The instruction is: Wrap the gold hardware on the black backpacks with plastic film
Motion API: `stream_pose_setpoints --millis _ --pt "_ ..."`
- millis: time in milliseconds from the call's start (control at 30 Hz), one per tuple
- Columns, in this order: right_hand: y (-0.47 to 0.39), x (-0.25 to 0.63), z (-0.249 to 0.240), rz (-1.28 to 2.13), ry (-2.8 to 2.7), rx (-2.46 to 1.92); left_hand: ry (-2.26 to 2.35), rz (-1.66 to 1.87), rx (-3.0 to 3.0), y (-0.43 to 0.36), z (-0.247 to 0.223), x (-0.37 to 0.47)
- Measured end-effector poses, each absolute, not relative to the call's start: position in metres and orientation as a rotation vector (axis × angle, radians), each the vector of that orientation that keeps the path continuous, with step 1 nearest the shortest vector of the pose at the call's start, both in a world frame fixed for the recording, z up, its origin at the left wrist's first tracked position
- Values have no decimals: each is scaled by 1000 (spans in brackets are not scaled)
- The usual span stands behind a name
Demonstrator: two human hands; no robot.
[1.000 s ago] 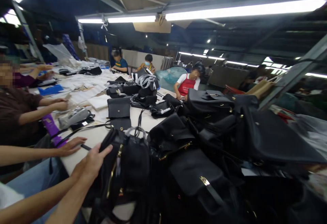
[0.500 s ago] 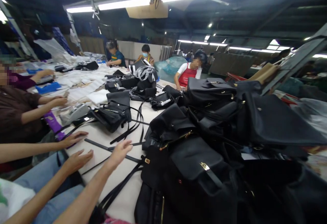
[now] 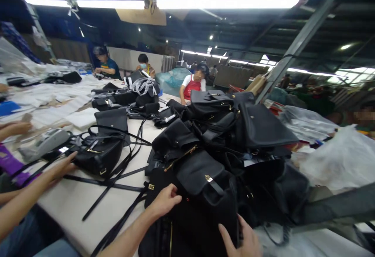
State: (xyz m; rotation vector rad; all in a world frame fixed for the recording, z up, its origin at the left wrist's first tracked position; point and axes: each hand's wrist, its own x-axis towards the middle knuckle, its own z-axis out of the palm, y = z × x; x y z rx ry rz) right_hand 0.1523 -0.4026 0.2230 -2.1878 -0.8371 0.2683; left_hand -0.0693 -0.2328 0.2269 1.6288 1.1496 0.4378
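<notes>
A black backpack (image 3: 202,175) with a gold turn-lock on its flap lies nearest me, at the front of a heap of similar bags. Over its left side is my left hand (image 3: 166,200), thumb and fingers slightly bent and apart, holding nothing. My right hand (image 3: 241,239) is at the backpack's lower right side, thumb spread from the fingers; whether it touches the leather I cannot tell. Black straps (image 3: 123,223) trail off the table edge beside my left forearm.
At left, a co-worker's hand (image 3: 63,167) is by a smaller black bag (image 3: 101,155) with long straps. More black bags (image 3: 263,126) are piled behind. Clear plastic (image 3: 342,159) and a metal bar (image 3: 340,202) stand at right. Another person in a red apron (image 3: 191,87) is across the table.
My left hand has moved right, from over the bare table to the near backpack. My right hand has come into view. The view has swung right; the co-worker's hand has reached the smaller bag.
</notes>
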Motion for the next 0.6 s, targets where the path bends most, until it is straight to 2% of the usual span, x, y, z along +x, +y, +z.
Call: stream_pose_setpoints --millis 133,233,333,433,600 --pt "-402 157 216 471 -905 -2275 1262 524 1804 -250 236 -62" --pt "-409 153 202 463 -975 -2302 1248 759 2097 -251 249 -57" --pt "-412 150 188 397 -1022 -2338 1043 796 2250 -244 260 -42" --pt "-415 151 178 411 -1070 -2369 960 878 1884 -230 267 -28" --pt "-421 162 178 451 -1139 -2359 1091 1009 1312 -193 286 -30"
